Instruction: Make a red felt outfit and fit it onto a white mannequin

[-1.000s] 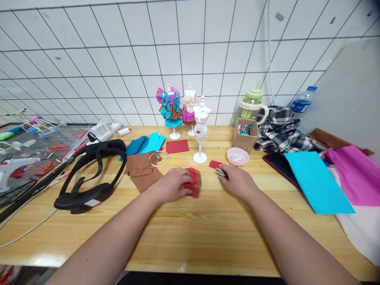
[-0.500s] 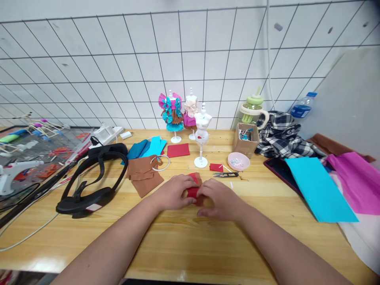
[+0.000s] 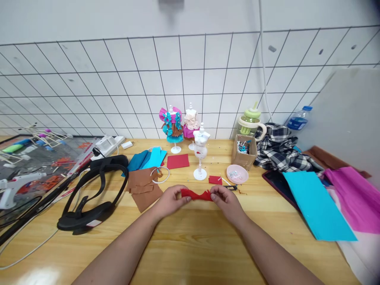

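A strip of red crepe paper (image 3: 197, 195) stretches between my two hands, narrower in its middle. My left hand (image 3: 172, 202) pinches its left end, and my right hand (image 3: 227, 201) pinches the right end. Just beyond the strip stands a small white dress form (image 3: 201, 152) with a red mark on its waist. A small folded red piece (image 3: 215, 179) lies near my right hand, beside the thread snips (image 3: 230, 187), which that hand partly hides. To the left of my left hand are brown crepe paper pieces (image 3: 145, 190) and a white ring (image 3: 160, 175).
Two dressed forms (image 3: 172, 126) stand by the tiled wall, with a flat red sheet (image 3: 178, 161) before them. A pink bowl (image 3: 237, 174) and cardboard box (image 3: 245, 152) sit right. A black headset (image 3: 93, 194) lies left; blue paper (image 3: 319, 204) lies far right.
My hands have moved apart, and the red crepe paper, bunched between them before, is now drawn out sideways. The view has tilted up, so everything sits lower.
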`<state>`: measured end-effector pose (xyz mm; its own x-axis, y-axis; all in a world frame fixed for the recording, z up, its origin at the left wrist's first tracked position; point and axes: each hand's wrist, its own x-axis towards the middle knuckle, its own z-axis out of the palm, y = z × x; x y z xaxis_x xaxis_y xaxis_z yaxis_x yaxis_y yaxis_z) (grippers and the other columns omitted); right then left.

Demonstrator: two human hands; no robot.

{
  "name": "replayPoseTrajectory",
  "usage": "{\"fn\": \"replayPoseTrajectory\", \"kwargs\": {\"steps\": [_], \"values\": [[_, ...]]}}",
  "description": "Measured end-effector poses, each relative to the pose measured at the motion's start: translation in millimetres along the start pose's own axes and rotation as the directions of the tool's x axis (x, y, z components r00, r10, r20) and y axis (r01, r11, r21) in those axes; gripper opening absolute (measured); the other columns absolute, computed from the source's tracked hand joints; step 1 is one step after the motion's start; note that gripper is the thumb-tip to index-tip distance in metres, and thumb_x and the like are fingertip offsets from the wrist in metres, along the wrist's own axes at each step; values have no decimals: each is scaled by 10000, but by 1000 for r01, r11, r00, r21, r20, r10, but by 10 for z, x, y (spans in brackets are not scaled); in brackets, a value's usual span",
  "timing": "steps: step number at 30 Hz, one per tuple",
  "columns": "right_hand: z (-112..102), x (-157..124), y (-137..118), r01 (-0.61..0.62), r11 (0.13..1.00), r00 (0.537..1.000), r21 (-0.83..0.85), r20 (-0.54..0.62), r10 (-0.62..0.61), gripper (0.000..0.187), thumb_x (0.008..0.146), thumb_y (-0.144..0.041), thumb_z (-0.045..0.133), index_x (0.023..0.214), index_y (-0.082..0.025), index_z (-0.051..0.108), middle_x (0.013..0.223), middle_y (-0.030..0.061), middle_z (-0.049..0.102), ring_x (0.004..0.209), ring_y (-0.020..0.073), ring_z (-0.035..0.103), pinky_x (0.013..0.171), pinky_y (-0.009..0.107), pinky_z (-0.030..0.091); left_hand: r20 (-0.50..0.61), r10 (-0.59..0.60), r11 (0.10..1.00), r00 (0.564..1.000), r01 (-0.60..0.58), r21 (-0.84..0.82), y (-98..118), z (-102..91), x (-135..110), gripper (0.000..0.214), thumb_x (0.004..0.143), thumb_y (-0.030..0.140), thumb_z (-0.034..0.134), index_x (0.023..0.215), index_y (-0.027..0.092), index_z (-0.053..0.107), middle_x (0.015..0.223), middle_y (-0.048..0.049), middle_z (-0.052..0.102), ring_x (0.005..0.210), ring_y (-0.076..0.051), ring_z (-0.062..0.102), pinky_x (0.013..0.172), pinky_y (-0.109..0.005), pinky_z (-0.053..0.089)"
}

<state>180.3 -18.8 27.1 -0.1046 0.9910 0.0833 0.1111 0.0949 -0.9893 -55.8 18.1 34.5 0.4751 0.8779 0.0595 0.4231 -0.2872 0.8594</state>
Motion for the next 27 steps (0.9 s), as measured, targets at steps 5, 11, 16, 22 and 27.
{"fn": "replayPoseTrajectory", "kwargs": {"steps": [5, 11, 16, 22, 27], "values": [[47, 30, 109, -44, 998, 995, 54, -90, 49, 292, 794, -496, 608, 839, -209, 577, 765, 32, 587, 718, 181, 538, 654, 297, 442, -34, -233, 952, 972, 220, -214, -48, 46, 15, 298, 761, 439, 664, 783, 144, 630, 658, 0, 590, 588, -126, 513, 560, -237, 385], [92, 62, 208, -62, 997, 991, -35, -121, 57, 281, 829, -503, 560, 829, -221, 556, 726, 28, 583, 663, 181, 521, 606, 297, 429, -65, -243, 930, 968, 213, -301, -29, 72, 51, 328, 751, 485, 651, 748, 162, 593, 656, 14, 566, 601, -121, 490, 578, -234, 373], [55, 88, 232, -74, 996, 980, -44, -186, 65, 293, 839, -515, 535, 835, -222, 536, 707, 13, 545, 637, 173, 496, 590, 291, 417, -90, -230, 950, 969, 204, -236, -65, 53, 60, 388, 765, 507, 635, 629, 173, 494, 561, 58, 398, 539, -92, 361, 518, -215, 280], [42, 91, 247, -70, 997, 967, -41, -249, 58, 258, 855, -477, 517, 866, -219, 513, 767, 21, 536, 686, 175, 501, 640, 295, 428, -71, -234, 937, 970, 205, -283, -169, 70, 60, 347, 784, 503, 626, 758, 160, 585, 622, 36, 471, 579, -106, 407, 554, -222, 323], [51, 88, 275, -79, 997, 965, -18, -254, 71, 253, 866, -462, 505, 934, -218, 496, 804, 35, 564, 722, 182, 530, 666, 301, 446, -99, -223, 953, 970, 195, -234, -200, 64, 45, 375, 808, 519, 593, 682, 172, 525, 586, 49, 415, 557, -104, 374, 536, -221, 296]]}}
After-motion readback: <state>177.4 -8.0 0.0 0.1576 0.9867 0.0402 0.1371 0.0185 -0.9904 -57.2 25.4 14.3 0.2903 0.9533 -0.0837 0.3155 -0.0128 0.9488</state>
